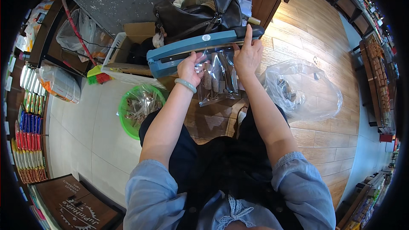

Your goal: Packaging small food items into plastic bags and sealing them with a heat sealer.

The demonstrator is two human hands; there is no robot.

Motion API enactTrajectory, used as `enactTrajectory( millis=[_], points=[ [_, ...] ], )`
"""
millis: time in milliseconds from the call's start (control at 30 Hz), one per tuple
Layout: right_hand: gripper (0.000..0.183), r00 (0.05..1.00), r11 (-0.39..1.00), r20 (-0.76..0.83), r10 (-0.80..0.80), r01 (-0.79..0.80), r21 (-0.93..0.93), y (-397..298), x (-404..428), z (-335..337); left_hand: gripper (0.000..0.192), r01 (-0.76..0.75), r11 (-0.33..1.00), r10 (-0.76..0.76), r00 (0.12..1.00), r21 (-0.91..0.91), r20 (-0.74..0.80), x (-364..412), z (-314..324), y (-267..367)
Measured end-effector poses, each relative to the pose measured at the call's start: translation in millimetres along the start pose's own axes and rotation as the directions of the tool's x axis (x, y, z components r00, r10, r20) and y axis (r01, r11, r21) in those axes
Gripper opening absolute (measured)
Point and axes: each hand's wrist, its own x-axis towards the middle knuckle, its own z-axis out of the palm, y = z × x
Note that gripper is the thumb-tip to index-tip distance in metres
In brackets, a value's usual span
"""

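Note:
A blue hand-operated bag sealer (204, 40) with a black-ended lever lies before me. My left hand (191, 67), with a pale green bangle on its wrist, pinches the left side of a clear plastic bag (219, 80). Brown stick-like pieces fill much of this bag, and its upper edge meets the sealer below the lever. At the bag's upper right corner is the thumb of my right hand (248, 54), while its index finger stretches up onto the black lever end (257, 32). Part of the right grip is hidden behind the hand.
A bright green basin (123, 124) lined with plastic holds brown pieces at left. To the right lies a large clear plastic bag (316, 102) with filled packets inside. Behind the sealer are a dark leather handbag (188, 19) and a white crate (110, 59). Goods shelves (30, 134) border the floor.

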Motion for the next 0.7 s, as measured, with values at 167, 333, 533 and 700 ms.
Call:
enactTrajectory(
  millis=[167, 333, 533, 700],
  points=[
    [0.074, 0.974, 0.951, -0.126, -0.189, 0.149, -0.270, 4, -3, -6, 0.032, -0.001, 0.999, 0.000, 1.000, 0.032, 0.022, 2, -4, 0],
    [0.069, 0.960, 0.955, -0.085, -0.266, 0.251, -0.158, 11, 0, -4, 0.032, 0.002, 1.000, -0.003, 1.000, 0.014, 0.018, 6, -5, 0],
    [0.065, 0.935, 0.929, -0.074, -0.348, 0.333, -0.161, 21, 7, -4, 0.032, 0.011, 1.000, -0.011, 1.000, -0.003, 0.007, 6, -4, -1],
    [0.061, 0.894, 0.896, -0.076, -0.441, 0.433, -0.100, 32, 12, -10, 0.032, 0.043, 0.999, -0.042, 0.999, -0.028, 0.031, 3, -3, 3]
  ],
)
